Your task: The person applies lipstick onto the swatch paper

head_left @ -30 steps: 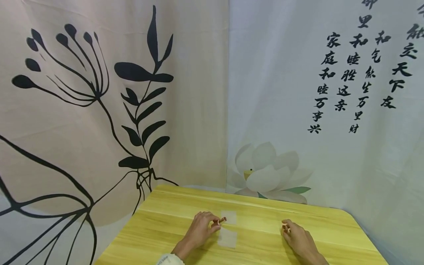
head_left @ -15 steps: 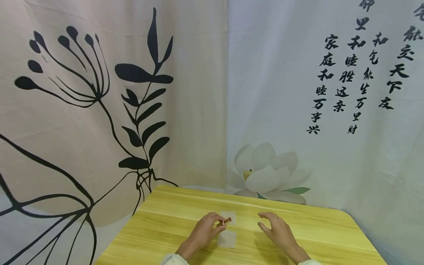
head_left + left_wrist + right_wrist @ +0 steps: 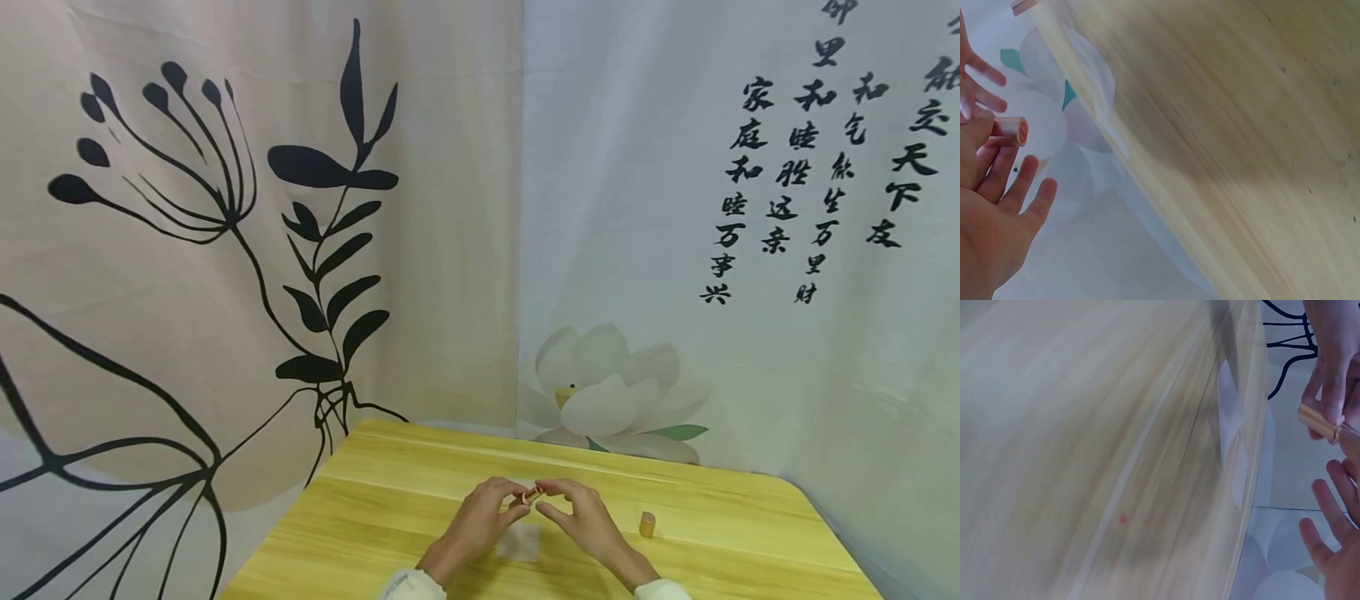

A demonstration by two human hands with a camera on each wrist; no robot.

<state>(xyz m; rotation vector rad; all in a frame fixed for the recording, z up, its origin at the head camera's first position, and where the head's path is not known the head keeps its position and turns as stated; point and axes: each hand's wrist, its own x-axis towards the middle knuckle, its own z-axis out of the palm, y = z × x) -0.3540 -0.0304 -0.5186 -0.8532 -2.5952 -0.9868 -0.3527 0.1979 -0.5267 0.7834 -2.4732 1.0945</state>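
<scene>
My left hand (image 3: 483,518) pinches a slim copper-coloured lipstick tube (image 3: 532,495) between thumb and fingers, held tilted above the table. In the left wrist view the ring-shaped end of the lipstick (image 3: 1021,131) shows, reddish inside. From the other side comes my right hand (image 3: 588,517), its index fingertip right at the tube's upper end and the thumb just below. I cannot tell whether these two fingers grip it. Other fingers of the right hand (image 3: 1335,512) are spread. The copper-coloured lipstick cap (image 3: 647,524) stands upright on the table, right of the right hand.
On the yellow wood-grain table (image 3: 390,508) a whitish square (image 3: 517,543) lies under the hands, another partly hidden behind them. Behind the table's far edge hangs a printed curtain (image 3: 450,250) with plants, a lotus and writing.
My right hand, which held the cap on the right a second ago, has let it go there and moved left to the lipstick. My left hand has shifted slightly right.
</scene>
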